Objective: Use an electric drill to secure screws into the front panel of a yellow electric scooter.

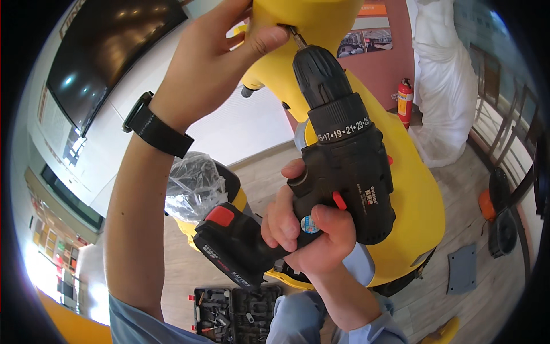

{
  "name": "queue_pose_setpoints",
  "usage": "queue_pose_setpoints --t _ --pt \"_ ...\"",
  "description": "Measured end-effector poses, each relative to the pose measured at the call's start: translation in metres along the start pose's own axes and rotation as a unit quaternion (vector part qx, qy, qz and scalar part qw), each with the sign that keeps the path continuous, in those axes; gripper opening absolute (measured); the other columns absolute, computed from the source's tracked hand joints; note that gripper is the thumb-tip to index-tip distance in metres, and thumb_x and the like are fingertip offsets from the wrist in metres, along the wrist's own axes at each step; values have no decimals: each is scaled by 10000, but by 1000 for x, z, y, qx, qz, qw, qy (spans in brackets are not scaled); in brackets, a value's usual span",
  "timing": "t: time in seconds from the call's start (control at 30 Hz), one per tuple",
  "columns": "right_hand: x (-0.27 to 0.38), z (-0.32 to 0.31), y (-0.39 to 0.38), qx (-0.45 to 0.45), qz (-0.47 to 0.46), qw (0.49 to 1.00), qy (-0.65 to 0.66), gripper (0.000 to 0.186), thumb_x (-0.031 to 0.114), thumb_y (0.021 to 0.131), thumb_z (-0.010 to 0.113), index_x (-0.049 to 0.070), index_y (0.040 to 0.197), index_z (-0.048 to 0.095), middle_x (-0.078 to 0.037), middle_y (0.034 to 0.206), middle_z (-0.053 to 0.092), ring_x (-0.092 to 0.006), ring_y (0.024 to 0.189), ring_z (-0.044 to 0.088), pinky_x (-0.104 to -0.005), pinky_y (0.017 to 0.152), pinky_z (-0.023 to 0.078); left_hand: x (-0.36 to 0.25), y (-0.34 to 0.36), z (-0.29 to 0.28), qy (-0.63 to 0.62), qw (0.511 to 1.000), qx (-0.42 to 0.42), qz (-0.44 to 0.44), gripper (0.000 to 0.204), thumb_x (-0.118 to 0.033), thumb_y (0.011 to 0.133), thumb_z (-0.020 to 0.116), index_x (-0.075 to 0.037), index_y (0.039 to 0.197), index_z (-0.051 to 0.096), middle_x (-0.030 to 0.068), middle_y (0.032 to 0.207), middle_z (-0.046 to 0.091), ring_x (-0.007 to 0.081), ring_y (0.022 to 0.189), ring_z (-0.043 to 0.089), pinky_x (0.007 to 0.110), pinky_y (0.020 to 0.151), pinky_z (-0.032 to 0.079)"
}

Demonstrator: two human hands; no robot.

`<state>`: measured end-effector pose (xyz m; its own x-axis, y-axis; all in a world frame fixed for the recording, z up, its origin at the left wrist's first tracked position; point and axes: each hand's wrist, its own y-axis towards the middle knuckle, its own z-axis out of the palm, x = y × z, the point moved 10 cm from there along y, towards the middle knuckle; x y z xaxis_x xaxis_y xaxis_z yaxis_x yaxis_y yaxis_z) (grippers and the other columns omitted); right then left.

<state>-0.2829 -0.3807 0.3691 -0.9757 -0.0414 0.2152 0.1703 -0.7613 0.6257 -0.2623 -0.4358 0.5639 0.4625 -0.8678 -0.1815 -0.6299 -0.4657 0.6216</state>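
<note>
My right hand [318,243] is wrapped round the grip of a black cordless drill [352,166] with red buttons, its chuck angled up and away. A short driver bit [299,40] sticks out of the chuck and meets a dark recess in the underside of a rounded yellow casing [321,14]. My left hand [215,60] holds that casing, thumb laid beside the bit's tip; its other fingers are partly hidden or beyond the frame. Below the casing spreads the large yellow body [409,212] of the same machine, partly behind the drill.
An open black tool case [232,312] lies on the floor below. Clear plastic film [197,186] covers a yellow-and-black object at left. A fire extinguisher [404,103] and a white draped statue [444,86] stand at right, near a flat grey panel [462,269]. A large screen [109,51] hangs upper left.
</note>
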Motion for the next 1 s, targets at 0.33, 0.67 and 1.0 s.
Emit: queue_pose_setpoints --t 0.33,0.67,1.0 --pt "-5 -1 1 50 12 997 58 514 279 815 492 71 1276 403 -46 675 495 -140 517 460 -332 566 406 -5 0 2 10 999 -24 26 725 -418 867 649 -1 1392 372 181 1256 573 303 1193 543 487 1034 416" --pt "-2 -1 0 42 -1 998 40 431 203 821 464 75 1232 436 -37 662 465 -119 491 428 -320 558 403 -25 -4 -1 87 995 -38 -7 650 -288 866 680 10 1370 397 210 1158 624 312 1061 627 396 895 519" --pt "-8 1 0 32 32 990 133 400 156 785 484 104 1180 449 -52 661 468 -141 505 429 -322 554 375 -7 -3 -2 65 996 -51 13 625 -282 855 676 0 1352 423 208 1125 641 324 986 652 381 833 533"
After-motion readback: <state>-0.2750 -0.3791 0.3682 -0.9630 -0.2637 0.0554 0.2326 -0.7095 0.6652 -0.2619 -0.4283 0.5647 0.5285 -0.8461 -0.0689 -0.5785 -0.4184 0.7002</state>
